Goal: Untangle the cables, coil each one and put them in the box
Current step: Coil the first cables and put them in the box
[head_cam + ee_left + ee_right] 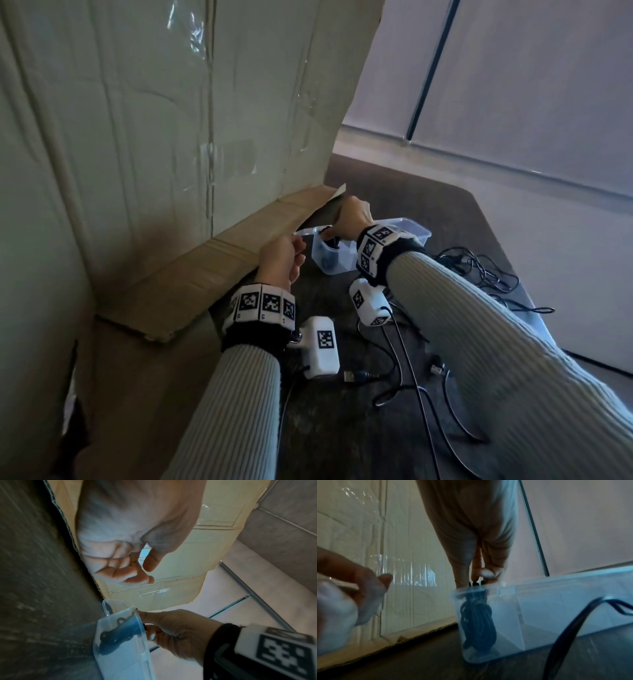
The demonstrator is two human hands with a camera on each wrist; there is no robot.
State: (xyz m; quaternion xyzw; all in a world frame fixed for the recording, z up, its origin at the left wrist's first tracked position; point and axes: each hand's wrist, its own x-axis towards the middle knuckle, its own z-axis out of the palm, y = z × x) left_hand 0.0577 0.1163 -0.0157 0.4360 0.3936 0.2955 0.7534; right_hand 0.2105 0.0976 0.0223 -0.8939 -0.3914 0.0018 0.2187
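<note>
A clear plastic box [416, 233] stands on the dark table, just right of a big cardboard sheet. My right hand [329, 234] pinches the top of a coiled black cable [477, 622] that hangs down inside the box's [556, 601] near-left corner. In the right wrist view the right fingertips [485, 573] sit at the rim. The coil [116, 635] shows through the box wall [120, 662]. My left hand [298, 250] hovers just left of the box, fingers loosely curled and empty [135, 573].
A tangle of black cables [479, 270] lies on the table right of the box, with more loose cable and a USB plug [349, 376] nearer me. The tall cardboard sheet [137, 137] walls off the left side. The table edge [534, 274] runs along the right.
</note>
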